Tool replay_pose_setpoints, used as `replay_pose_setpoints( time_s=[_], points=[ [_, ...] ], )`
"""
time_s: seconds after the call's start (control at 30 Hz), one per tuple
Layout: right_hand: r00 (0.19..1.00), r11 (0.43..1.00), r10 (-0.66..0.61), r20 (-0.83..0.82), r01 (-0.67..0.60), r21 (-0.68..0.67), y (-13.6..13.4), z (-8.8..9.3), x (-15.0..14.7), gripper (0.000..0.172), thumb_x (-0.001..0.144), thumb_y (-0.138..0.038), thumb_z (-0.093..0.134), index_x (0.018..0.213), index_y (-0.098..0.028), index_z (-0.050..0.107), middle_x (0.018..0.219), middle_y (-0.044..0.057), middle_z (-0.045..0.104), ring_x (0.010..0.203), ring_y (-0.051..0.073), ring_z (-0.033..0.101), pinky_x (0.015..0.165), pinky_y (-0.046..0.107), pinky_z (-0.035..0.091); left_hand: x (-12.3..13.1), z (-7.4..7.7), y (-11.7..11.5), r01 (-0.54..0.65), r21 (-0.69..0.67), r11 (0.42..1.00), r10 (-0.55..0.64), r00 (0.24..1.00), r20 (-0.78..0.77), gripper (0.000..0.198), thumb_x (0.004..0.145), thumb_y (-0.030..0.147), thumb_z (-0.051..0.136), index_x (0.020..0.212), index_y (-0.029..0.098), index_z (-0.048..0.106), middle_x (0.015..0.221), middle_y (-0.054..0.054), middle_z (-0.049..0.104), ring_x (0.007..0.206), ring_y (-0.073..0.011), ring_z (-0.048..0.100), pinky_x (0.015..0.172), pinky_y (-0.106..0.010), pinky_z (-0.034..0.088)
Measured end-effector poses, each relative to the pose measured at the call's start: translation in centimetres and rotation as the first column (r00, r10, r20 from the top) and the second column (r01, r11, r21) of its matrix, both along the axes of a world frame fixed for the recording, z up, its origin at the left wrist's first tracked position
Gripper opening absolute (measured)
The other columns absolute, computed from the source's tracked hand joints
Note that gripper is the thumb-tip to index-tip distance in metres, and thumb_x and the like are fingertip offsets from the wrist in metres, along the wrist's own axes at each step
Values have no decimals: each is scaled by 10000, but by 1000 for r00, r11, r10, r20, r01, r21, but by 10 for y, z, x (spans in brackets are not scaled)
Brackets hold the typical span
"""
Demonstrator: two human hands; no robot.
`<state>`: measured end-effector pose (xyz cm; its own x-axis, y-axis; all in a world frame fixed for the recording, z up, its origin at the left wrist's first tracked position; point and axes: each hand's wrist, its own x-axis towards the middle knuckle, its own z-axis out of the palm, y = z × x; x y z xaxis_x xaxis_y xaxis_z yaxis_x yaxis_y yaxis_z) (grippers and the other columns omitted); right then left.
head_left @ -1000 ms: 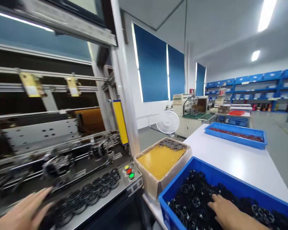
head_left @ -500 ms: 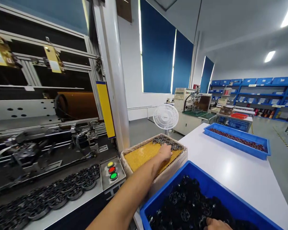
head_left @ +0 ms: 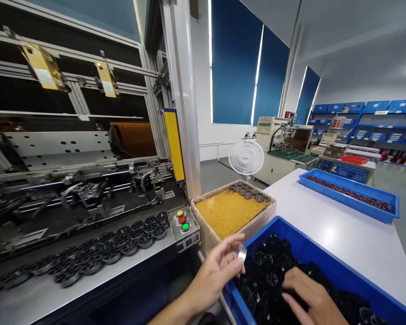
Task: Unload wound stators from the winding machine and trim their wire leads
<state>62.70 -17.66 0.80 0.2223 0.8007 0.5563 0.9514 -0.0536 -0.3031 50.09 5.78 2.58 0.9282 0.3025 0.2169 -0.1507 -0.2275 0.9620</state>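
The left hand (head_left: 216,271) is raised between the machine and the bin, its thumb and curled fingers closed on a short, shiny, silver-coloured metal piece (head_left: 242,254). The side of this piece that shows is smooth, bright and slightly curved, like part of a band; the fingers cover the rest.

To the right, the right hand (head_left: 307,291) reaches down into a deep blue plastic bin (head_left: 341,271), fingers bent and thumb set apart from them. The fingertips are among a loose heap of small, round, black spoked wheels (head_left: 271,279), but I cannot tell whether they have hold of one. The wheels lie jumbled at many angles, some glinting, the deeper ones merging into a dark mass.

On the left, dark spoked wheels with grey, metallic-looking rims (head_left: 111,255) lie flat and close together in uneven rows along the machine's grey metal ledge (head_left: 27,301). Beside their far end are round yellow, red and green buttons (head_left: 182,220).

Beyond the left hand stands a plastic-wrapped cardboard box (head_left: 205,232) with a flat yellow surface inside and grey ring-shaped parts (head_left: 248,192) along its far edge. Farther right, a shallow blue tray (head_left: 392,216) of small reddish pieces rests on the white desk (head_left: 352,230).
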Motion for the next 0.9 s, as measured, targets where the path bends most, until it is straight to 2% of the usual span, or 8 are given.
replay_pose_setpoints(
  time_s=[0.03, 0.1, 0.2, 0.3, 0.4, 0.6, 0.73, 0.9],
  points=[
    [1000, 997, 11, 14, -12, 71, 3, 9, -11, 134, 905, -86, 529, 954, -181, 610, 850, 64, 639, 753, 173, 658, 655, 244, 564, -24, -7, -8, 60, -202, 978, -51, 998, 45, 449, 920, 401, 603, 1308, 179, 556, 943, -55, 685, 780, -121, 647, 738, -256, 523],
    [998, 983, 53, 24, -56, 173, 11, 26, -37, 156, 909, -63, 535, 1007, -159, 609, 870, 84, 637, 787, 186, 646, 674, 269, 561, -60, -17, -21, 153, -501, 852, -108, 987, 118, 449, 795, 374, 774, 1198, 212, 657, 942, -41, 708, 790, -120, 653, 754, -248, 513],
    [975, 944, 223, -13, -212, 255, 25, 45, -80, 250, 871, 5, 535, 1075, -126, 597, 882, 98, 652, 800, 191, 631, 695, 303, 564, -91, -22, -39, 194, -646, 738, -149, 981, 124, 543, 604, 205, 917, 1109, 227, 720, 1106, -64, 736, 826, -139, 691, 762, -251, 530],
    [945, 906, 327, 0, -313, 286, 35, 54, -114, 284, 843, 34, 533, 1081, -105, 601, 875, 113, 651, 787, 201, 621, 674, 331, 568, -108, -21, -50, 228, -661, 715, -176, 974, 145, 604, 513, 142, 948, 1079, 201, 743, 964, -62, 788, 852, -169, 722, 800, -258, 548],
    [949, 899, 313, 39, -310, 311, 37, 51, -131, 287, 842, 22, 532, 1080, -117, 612, 864, 111, 643, 776, 207, 617, 635, 332, 569, -121, -21, -57, 255, -637, 727, -153, 965, 213, 602, 489, 133, 952, 1056, 190, 755, 941, -60, 798, 881, -185, 737, 829, -257, 557],
    [928, 891, 365, 71, -370, 263, 34, 40, -136, 355, 785, 49, 540, 1101, -97, 610, 904, 129, 636, 824, 228, 609, 666, 364, 576, -135, -21, -61, 222, -618, 754, -70, 963, 261, 559, 519, 88, 929, 1042, 196, 763, 928, -44, 802, 866, -172, 745, 817, -227, 565],
    [915, 881, 374, 149, -401, 251, 33, 34, -136, 411, 771, 37, 543, 1172, -41, 585, 1002, 165, 627, 945, 257, 595, 760, 397, 579, -139, -21, -61, 209, -641, 738, -57, 967, 250, 530, 536, 105, 927, 1034, 183, 762, 920, -50, 804, 866, -170, 746, 810, -224, 564],
    [919, 894, 339, 201, -381, 237, 32, 33, -136, 322, 832, -15, 566, 1152, -32, 593, 999, 166, 637, 938, 254, 604, 762, 390, 572, -142, -23, -62, 210, -663, 719, -69, 970, 232, 554, 529, 157, 943, 1047, 166, 746, 937, -72, 804, 873, -171, 745, 815, -229, 560]
  ],
)
